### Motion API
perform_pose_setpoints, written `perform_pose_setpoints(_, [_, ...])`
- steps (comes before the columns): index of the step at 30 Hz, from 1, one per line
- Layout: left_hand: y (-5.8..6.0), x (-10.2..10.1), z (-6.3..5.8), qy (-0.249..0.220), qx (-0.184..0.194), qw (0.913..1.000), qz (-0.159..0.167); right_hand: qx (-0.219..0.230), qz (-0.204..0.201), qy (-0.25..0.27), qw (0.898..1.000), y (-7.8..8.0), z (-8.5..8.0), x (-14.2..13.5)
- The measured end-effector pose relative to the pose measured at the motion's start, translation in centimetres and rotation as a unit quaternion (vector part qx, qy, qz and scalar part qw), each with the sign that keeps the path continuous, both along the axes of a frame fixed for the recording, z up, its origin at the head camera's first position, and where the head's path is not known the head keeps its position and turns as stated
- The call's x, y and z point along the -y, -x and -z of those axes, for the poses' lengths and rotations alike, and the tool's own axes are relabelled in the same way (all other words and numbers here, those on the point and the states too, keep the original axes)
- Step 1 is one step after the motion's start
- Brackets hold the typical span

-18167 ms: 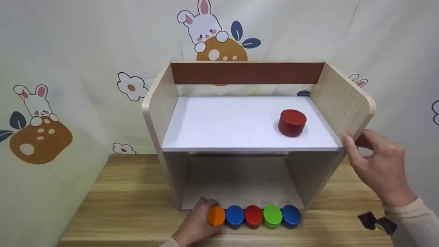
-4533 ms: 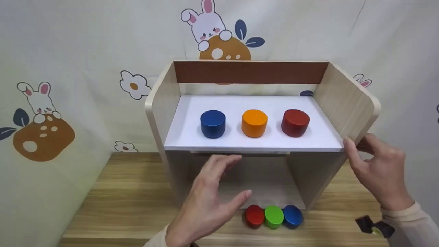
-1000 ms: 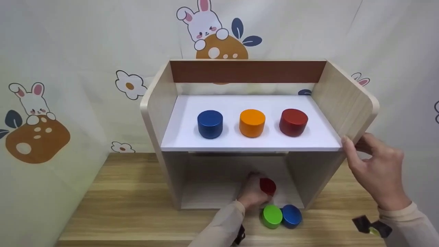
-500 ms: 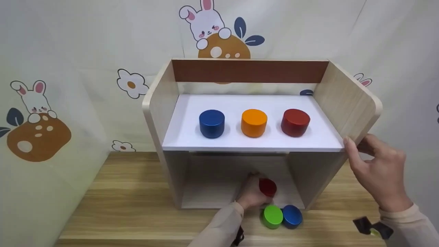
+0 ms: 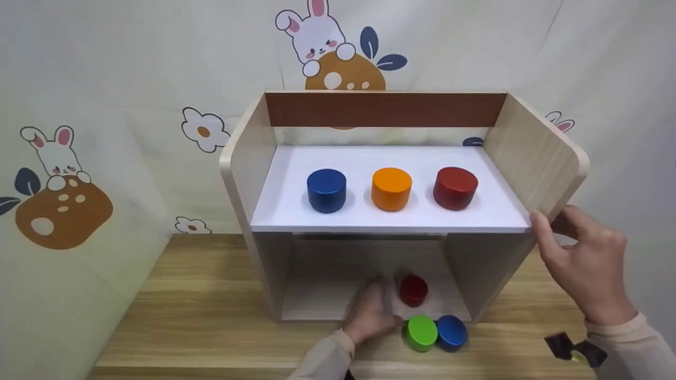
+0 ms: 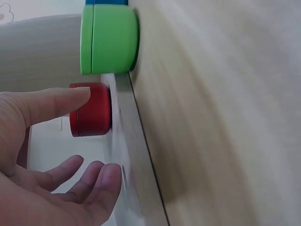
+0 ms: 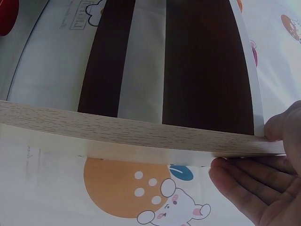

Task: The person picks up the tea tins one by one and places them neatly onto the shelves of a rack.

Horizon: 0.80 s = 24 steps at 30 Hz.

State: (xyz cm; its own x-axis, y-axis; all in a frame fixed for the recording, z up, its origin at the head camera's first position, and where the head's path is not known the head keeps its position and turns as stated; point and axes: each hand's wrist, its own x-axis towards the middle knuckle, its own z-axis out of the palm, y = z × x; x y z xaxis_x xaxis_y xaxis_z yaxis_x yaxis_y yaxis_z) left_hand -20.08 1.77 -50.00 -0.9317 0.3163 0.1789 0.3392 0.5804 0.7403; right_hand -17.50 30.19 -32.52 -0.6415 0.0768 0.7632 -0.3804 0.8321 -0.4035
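A red round tin [image 5: 413,291] with a lid seam stands on the lower floor of a two-level wooden shelf unit [image 5: 246,158]. Just left of it my left hand [image 5: 372,311] is apart from the tin, fingers spread. In the left wrist view the thumb overlaps the red tin [image 6: 94,115], with a gap between thumb and fingers. My right hand [image 5: 586,258] pinches the front edge of the unit's right side panel [image 7: 141,134], thumb on the inner side and fingers outside. A green tin [image 5: 421,333] and a blue tin [image 5: 451,333] stand side by side before the unit.
On the white upper shelf [image 5: 359,158] stand a blue tin [image 5: 327,190], an orange tin [image 5: 391,189] and a second red tin [image 5: 455,188] in a spaced row. The unit sits on a wood-grain table [image 5: 185,295] against a cartoon-printed cloth backdrop [image 5: 142,79].
Over the eighteen seconds, orange and blue tins left the front row for the upper shelf, and a red one went to the lower floor. My left hand has just let go of it, moving left.
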Motion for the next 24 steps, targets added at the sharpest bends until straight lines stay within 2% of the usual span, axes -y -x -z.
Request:
perform_pose_setpoints(5, [-1.3,-0.2,0.3,-0.006,0.01,0.9997,0.023,0.006,0.006,0.001,1.0,0.0,0.0,0.0])
perform_pose_setpoints(8, [-1.9,-0.5,0.3,0.003,0.015,0.9993,0.034,-0.011,0.0,0.003,1.0,0.0,0.0,-0.1])
perform_pose_setpoints(12, [-2.6,-1.2,0.3,0.02,-0.003,0.9987,0.047,-0.031,-0.008,0.002,0.999,0.1,0.1,-0.2])
perform_pose_setpoints(15, [-2.9,-1.7,0.5,0.019,-0.007,0.998,0.06,-0.024,-0.005,-0.001,1.0,0.0,0.0,-0.1])
perform_pose_setpoints(18, [-3.2,-2.2,0.6,0.023,0.011,0.9977,0.063,-0.018,0.0,-0.003,1.0,0.0,0.0,0.0])
perform_pose_setpoints(24, [-3.7,-3.2,1.1,0.036,0.041,0.9973,0.05,-0.02,-0.003,0.002,1.0,0.0,0.1,-0.1])
